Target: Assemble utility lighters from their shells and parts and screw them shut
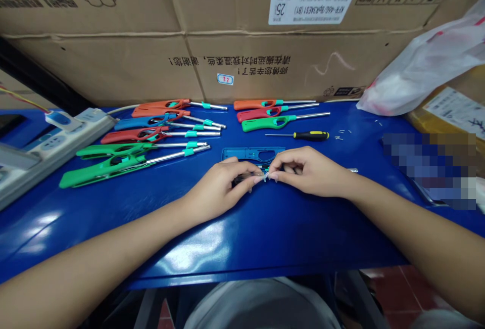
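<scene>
At the frame's centre we pinch a tiny pale part (265,175) (too small to identify) between the fingertips of our left hand (227,183) and right hand (310,171). Just above lies a blue lighter shell (240,153); farther up, 1 screwdriver (311,136) and 3 lighters (248,115).

Left hand (217,186), right hand (316,172), pinching small part (265,175); blue casing (240,154) beyond
</scene>
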The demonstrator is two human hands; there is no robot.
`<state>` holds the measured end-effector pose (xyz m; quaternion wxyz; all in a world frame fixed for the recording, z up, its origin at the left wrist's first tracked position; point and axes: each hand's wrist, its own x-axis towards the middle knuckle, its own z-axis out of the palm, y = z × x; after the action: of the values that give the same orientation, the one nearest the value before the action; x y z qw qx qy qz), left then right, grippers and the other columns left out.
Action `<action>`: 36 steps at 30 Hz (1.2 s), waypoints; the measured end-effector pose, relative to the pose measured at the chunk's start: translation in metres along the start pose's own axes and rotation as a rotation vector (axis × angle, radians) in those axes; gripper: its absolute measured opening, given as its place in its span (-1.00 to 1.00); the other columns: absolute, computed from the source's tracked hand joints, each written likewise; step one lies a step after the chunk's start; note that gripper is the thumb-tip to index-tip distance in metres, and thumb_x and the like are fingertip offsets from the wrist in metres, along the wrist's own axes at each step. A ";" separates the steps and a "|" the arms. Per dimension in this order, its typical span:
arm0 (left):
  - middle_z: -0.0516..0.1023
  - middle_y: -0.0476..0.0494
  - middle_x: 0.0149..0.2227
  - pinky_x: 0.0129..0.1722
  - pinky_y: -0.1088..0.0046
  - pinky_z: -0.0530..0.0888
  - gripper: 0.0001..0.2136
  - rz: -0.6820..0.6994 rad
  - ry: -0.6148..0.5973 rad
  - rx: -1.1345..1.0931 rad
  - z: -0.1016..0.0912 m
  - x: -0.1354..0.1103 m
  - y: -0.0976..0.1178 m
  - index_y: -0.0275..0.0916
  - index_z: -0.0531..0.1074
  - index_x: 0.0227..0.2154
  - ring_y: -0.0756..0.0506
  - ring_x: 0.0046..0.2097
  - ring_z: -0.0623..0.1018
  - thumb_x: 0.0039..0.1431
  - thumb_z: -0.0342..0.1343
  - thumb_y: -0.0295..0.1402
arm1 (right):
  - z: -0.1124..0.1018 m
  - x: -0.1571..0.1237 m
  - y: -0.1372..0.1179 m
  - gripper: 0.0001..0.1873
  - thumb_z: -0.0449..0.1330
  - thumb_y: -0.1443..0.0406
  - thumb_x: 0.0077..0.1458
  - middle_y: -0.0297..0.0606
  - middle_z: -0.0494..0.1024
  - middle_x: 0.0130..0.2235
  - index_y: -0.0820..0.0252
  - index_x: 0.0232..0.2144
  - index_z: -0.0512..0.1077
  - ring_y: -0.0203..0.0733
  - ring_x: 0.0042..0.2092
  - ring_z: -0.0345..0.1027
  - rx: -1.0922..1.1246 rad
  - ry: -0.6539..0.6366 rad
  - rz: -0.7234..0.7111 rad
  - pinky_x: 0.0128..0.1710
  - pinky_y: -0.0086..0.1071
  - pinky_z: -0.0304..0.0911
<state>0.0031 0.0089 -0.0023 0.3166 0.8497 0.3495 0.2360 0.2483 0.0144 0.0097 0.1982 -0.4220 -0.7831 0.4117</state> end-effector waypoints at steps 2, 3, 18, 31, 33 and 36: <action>0.64 -0.04 -0.32 -0.17 0.39 0.43 -0.80 -0.014 0.002 -0.017 0.001 0.000 0.000 -0.19 0.57 -0.10 -0.07 -0.27 0.55 0.40 0.08 -0.27 | 0.001 0.001 0.000 -0.72 0.23 0.13 0.22 -0.40 0.38 -0.51 0.23 -0.31 0.58 -0.35 -0.48 0.08 0.013 0.007 0.013 -0.48 -0.42 0.01; 0.64 -0.04 -0.33 -0.17 0.40 0.43 -0.80 -0.018 0.003 -0.025 0.001 0.000 0.000 -0.19 0.57 -0.10 -0.07 -0.27 0.55 0.39 0.09 -0.27 | 0.001 0.001 0.001 -0.72 0.23 0.12 0.22 -0.40 0.37 -0.51 0.23 -0.31 0.58 -0.35 -0.48 0.07 0.022 0.008 0.019 -0.48 -0.41 0.01; 0.65 -0.06 -0.32 -0.19 0.40 0.44 -0.78 -0.050 0.000 -0.061 0.001 0.001 0.000 -0.18 0.57 -0.08 -0.09 -0.22 0.56 0.37 0.11 -0.23 | 0.000 0.001 0.001 -0.75 0.26 0.14 0.18 -0.45 0.30 -0.56 0.22 -0.31 0.58 -0.38 -0.52 0.02 0.026 -0.010 0.035 -0.53 -0.43 -0.04; 0.67 -0.09 -0.28 -0.20 0.40 0.46 -0.79 -0.034 0.015 -0.061 0.001 -0.001 0.001 -0.18 0.59 -0.07 -0.10 -0.21 0.56 0.35 0.15 -0.25 | -0.002 0.000 0.004 -0.71 0.24 0.11 0.20 -0.40 0.37 -0.54 0.21 -0.32 0.60 -0.36 -0.50 0.08 -0.026 0.006 0.022 -0.50 -0.42 0.01; 0.68 -0.08 -0.29 -0.17 0.38 0.47 -0.79 -0.045 0.019 -0.067 0.001 0.000 0.001 -0.18 0.59 -0.06 -0.10 -0.20 0.57 0.36 0.14 -0.26 | -0.004 -0.001 0.004 -0.73 0.26 0.12 0.19 -0.43 0.33 -0.55 0.21 -0.30 0.61 -0.37 -0.52 0.05 -0.032 0.001 0.017 -0.52 -0.43 -0.01; 0.68 -0.05 -0.32 -0.19 0.41 0.45 -0.80 -0.053 0.022 -0.083 0.000 0.000 0.000 -0.18 0.60 -0.07 -0.08 -0.23 0.57 0.37 0.14 -0.28 | -0.005 -0.001 0.003 -0.76 0.25 0.15 0.20 -0.37 0.44 -0.48 0.21 -0.29 0.60 -0.38 -0.51 0.07 -0.041 -0.011 -0.008 -0.50 -0.42 0.01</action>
<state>0.0036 0.0089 -0.0024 0.3539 0.8235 0.3654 0.2511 0.2537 0.0165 0.0097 0.1867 -0.4206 -0.7940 0.3972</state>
